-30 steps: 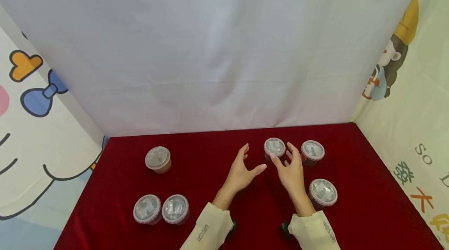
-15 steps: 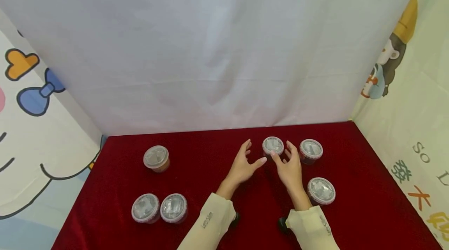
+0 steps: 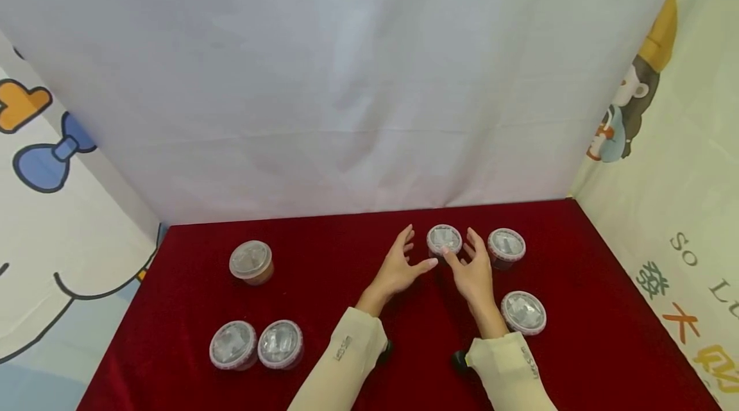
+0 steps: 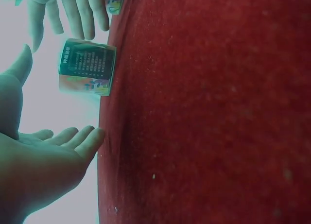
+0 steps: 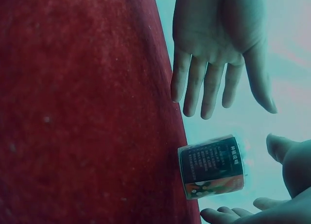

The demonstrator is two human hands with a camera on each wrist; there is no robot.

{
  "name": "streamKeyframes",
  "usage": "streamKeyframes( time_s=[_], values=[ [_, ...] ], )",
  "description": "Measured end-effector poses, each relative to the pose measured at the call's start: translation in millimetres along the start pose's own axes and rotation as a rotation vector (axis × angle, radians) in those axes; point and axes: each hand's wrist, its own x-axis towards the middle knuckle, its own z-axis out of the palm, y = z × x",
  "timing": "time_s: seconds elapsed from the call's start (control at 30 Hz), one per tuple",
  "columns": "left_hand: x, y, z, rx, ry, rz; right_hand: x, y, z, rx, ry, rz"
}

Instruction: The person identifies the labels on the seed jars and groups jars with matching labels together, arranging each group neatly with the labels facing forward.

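Observation:
A small lidded cup point(image 3: 444, 240) with a dark printed label point(image 4: 87, 67) stands on the red cloth near the table's back edge. My left hand point(image 3: 407, 260) is open just left of it, palm turned toward the cup and fingers spread. My right hand point(image 3: 466, 258) is open just right of it, fingers straight. Neither hand touches the cup. The left wrist view shows my left hand point(image 4: 43, 156) below the cup and the right hand's fingers point(image 4: 73, 10) above it. In the right wrist view the cup point(image 5: 211, 165) stands between the left hand point(image 5: 218, 49) and the right hand point(image 5: 286, 185).
A second cup point(image 3: 506, 245) stands right of my right hand, and a third point(image 3: 523, 312) beside my right wrist. On the left are a brownish cup point(image 3: 251, 261) and a pair of cups point(image 3: 233, 345) point(image 3: 280, 343) near the front. White cloth hangs behind the red table point(image 3: 323, 283).
Both hands have moved a little forward and closed in on the cup between them. The cups have not moved.

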Motion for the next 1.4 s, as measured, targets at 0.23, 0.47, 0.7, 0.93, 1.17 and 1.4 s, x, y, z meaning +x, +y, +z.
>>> streamKeyframes(
  time_s=[0.23, 0.47, 0.7, 0.93, 1.17, 1.4],
  values=[
    [10.7, -7.9, 2.1, -0.071, -0.062, 0.024, 4.6, 4.0, -2.3, 0.034, -0.025, -0.002],
    [18.3, -12.4, 1.9, -0.183, -0.111, 0.029, 6.3, 4.4, -5.2, 0.047, -0.061, 0.013],
    [24.5, -12.1, 3.1, -0.202, -0.129, 0.035, 7.3, 3.1, -5.4, 0.037, -0.096, 0.030],
    [25.5, -12.4, 5.7, -0.215, -0.149, -0.013, 6.5, 3.0, -5.3, 0.057, -0.126, 0.064],
    [19.2, -10.4, 5.0, -0.194, -0.111, -0.015, 2.3, 1.6, -5.2, 0.059, -0.137, 0.042],
    [11.7, -10.4, -2.7, -0.226, -0.058, 0.015, -1.0, -14.2, -11.5, 0.051, -0.184, 0.037]
  ],
)
